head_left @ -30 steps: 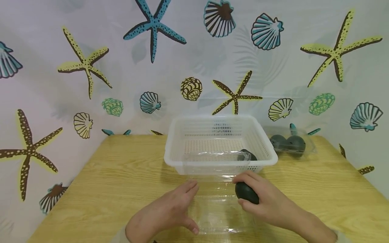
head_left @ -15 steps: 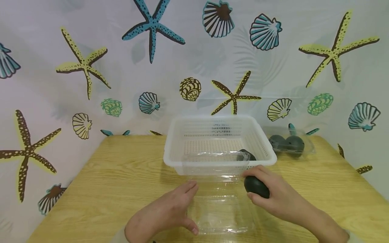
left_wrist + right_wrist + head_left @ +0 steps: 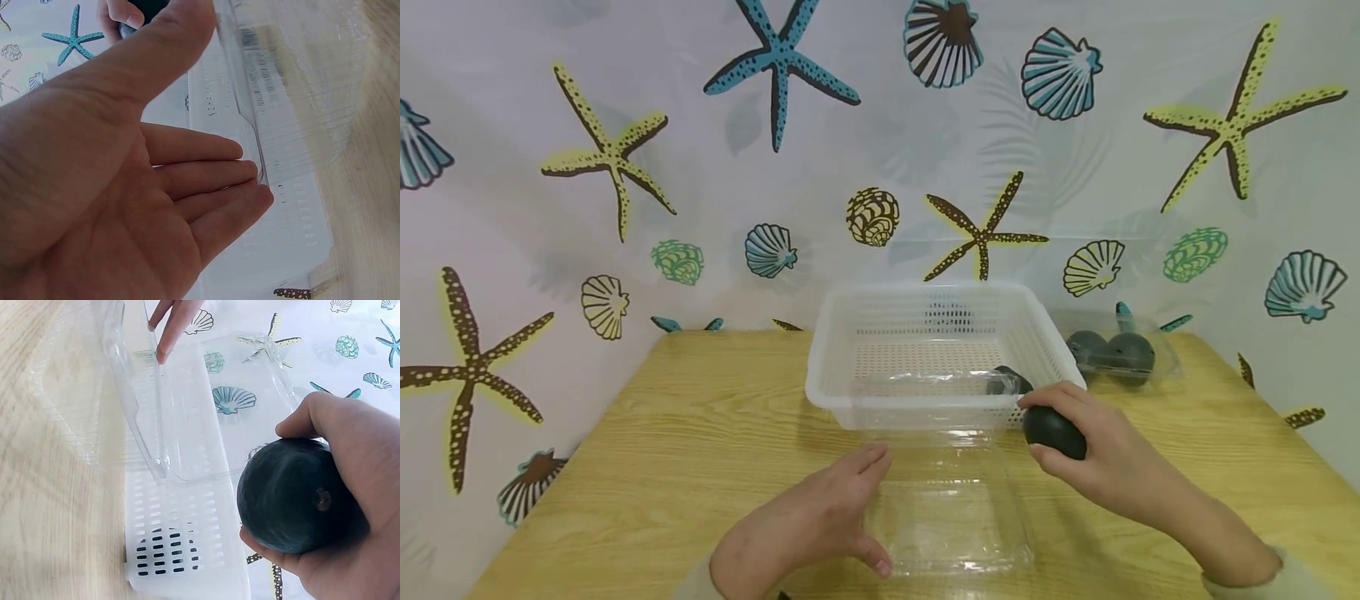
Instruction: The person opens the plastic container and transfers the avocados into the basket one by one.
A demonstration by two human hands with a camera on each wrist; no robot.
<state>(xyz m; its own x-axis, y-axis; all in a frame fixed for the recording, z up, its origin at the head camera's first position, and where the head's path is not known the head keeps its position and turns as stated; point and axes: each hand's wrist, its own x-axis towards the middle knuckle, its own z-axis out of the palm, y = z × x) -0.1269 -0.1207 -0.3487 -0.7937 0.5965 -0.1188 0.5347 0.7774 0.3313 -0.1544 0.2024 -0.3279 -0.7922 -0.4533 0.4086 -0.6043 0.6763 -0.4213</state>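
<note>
"What are the hands at?"

"The right grip [image 3: 1090,433] holds the dark fruit [image 3: 1052,431], fingers over its far side, thumb at its near side. The left grip [image 3: 827,508] is wide, fingers straight, alongside the left edge of the clear box [image 3: 955,517]. Whether it presses, I can't tell."

"How would you do it well?"

"I'd keep the squeeze firm but mild, since something that smooth could slip (and if it's ripe, it could bruise). The raised lid [image 3: 932,404] stands just left of the right grip, and the basket [image 3: 829,367] lies ahead and left of it, so I'd give both edges room. The box looks light; a steady left grip should stop it skating over the surface [image 3: 700,425]."

"Anything else near?"

"Another fruit [image 3: 1009,382] in the basket, ahead and left of the right grip, and a far box [image 3: 1165,362] with more dark fruit, ahead and right."

"And against a second ago?"

"Then the held fruit was over the right edge of the box. Now it's farther right and forward, by the near right corner of the basket. The left grip has hardly moved."
</note>
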